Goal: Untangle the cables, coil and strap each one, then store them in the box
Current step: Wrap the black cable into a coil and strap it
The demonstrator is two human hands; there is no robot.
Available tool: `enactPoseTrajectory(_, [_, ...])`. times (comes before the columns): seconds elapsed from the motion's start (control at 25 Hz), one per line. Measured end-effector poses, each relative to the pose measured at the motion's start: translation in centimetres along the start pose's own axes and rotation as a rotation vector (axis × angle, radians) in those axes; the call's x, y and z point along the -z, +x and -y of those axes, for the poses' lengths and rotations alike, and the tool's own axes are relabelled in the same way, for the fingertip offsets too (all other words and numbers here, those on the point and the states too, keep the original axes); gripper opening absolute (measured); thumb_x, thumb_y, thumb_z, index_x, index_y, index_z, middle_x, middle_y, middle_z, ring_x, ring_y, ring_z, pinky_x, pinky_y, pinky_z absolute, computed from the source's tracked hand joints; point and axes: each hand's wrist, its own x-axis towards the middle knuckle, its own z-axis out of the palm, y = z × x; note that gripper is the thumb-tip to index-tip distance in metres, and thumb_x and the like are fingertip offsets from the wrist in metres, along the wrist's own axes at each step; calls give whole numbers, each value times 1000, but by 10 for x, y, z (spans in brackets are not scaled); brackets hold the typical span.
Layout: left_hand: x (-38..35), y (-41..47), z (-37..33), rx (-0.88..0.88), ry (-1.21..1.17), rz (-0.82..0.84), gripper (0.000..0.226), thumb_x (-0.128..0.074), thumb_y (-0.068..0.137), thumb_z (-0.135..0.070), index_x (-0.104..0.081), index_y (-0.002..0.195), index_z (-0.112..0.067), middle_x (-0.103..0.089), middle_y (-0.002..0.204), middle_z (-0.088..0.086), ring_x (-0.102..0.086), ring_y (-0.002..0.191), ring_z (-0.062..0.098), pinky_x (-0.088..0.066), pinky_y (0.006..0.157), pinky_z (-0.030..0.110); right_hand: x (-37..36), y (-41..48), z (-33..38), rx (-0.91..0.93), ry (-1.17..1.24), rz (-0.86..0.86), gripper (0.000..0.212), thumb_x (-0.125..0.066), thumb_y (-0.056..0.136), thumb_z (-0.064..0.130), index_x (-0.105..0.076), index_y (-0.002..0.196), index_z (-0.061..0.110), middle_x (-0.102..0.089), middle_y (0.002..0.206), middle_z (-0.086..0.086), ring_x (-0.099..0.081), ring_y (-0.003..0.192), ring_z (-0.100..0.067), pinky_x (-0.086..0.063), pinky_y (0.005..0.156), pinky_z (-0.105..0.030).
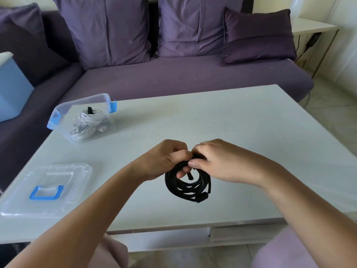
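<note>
A coiled black cable (188, 187) hangs just above the middle of the white table (231, 122). My left hand (164, 159) grips the top of the coil from the left. My right hand (214, 161) pinches the same spot from the right, where a short black strap end (190, 176) sticks down inside the loop. At the table's far left stands a clear plastic box (63, 108) with blue clips. Inside it lies a coiled white cable (87, 122) bound by a black strap.
The box's clear lid (48, 188) with a blue handle lies flat at the near left of the table. A purple sofa (183, 78) with cushions runs behind the table. A blue container (11, 88) sits on the sofa at far left.
</note>
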Motion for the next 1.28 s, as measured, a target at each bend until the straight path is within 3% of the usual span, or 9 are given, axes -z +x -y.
enactPoseTrajectory(0.16, [12, -7, -7, -56, 40, 161, 19, -58, 70, -14, -43, 62, -20, -56, 63, 7, -50, 54, 20, -35, 57, 31, 4, -1, -8, 53, 170, 51, 30, -47, 96, 41, -59, 85, 16, -51, 69, 6, -44, 59, -10, -34, 56, -25])
enactPoseTrajectory(0.32, [24, -15, -16, -39, 73, 272, 15, -53, 77, -3, -40, 76, -9, -58, 61, 5, -51, 49, 21, -46, 56, 26, -9, -2, -10, 161, 702, 141, 23, -52, 94, 37, -64, 78, 26, -60, 75, 4, -43, 63, -22, -35, 46, -19])
enactPoseTrajectory(0.48, [18, -17, -15, -33, 201, 180, 15, -54, 88, -6, -48, 100, -10, -62, 62, 2, -55, 51, 19, -47, 55, 23, -24, 2, -18, 103, 915, 134, 26, -52, 89, 31, -67, 85, 10, -59, 72, 0, -42, 68, -20, -29, 54, -20])
enactPoseTrajectory(0.68, [13, -20, -11, -85, 291, 62, 21, -66, 80, -17, -59, 99, -25, -68, 68, 5, -59, 57, 16, -47, 60, 28, -23, 2, -18, 42, 1091, 197, 20, -50, 94, 18, -63, 81, 8, -61, 67, 5, -57, 64, -3, -40, 60, -8])
enactPoseTrajectory(0.88, [12, -20, -12, -127, 383, -81, 14, -66, 83, -18, -67, 95, -25, -69, 64, -2, -61, 56, 10, -47, 58, 20, -21, 4, -17, -43, 964, 88, 34, -54, 87, 41, -67, 85, 9, -63, 73, 8, -59, 75, -4, -43, 74, -13])
enactPoseTrajectory(1.0, [11, -17, -9, -84, 330, -131, 13, -64, 85, -16, -71, 95, -21, -67, 62, -4, -60, 53, 8, -46, 56, 16, -27, 6, -19, -6, 565, -375, 44, -64, 73, 54, -62, 97, 18, -60, 92, 13, -56, 85, -4, -41, 80, -19])
enactPoseTrajectory(1.08, [10, -13, -6, -19, 265, -171, 12, -64, 85, -16, -73, 94, -15, -64, 61, -1, -57, 52, 10, -44, 56, 18, -27, 3, -19, 177, 305, -602, 40, -77, 70, 47, -61, 96, 21, -55, 96, 11, -52, 89, -5, -39, 80, -15])
enactPoseTrajectory(1.16, [9, -8, -2, 57, 170, -193, 12, -64, 83, -13, -71, 89, -5, -58, 59, 2, -51, 54, 13, -41, 57, 20, -28, -2, -13, 329, 136, -570, 32, -77, 68, 43, -66, 87, 21, -55, 88, 11, -50, 85, -7, -35, 77, -13])
enactPoseTrajectory(1.28, [10, -2, 2, 129, 27, -189, 18, -63, 83, -9, -63, 86, 8, -51, 64, 8, -47, 60, 17, -43, 57, 20, -36, -4, -7, 317, 68, -558, 27, -71, 71, 45, -71, 83, 21, -59, 83, 11, -50, 77, -7, -36, 70, -14])
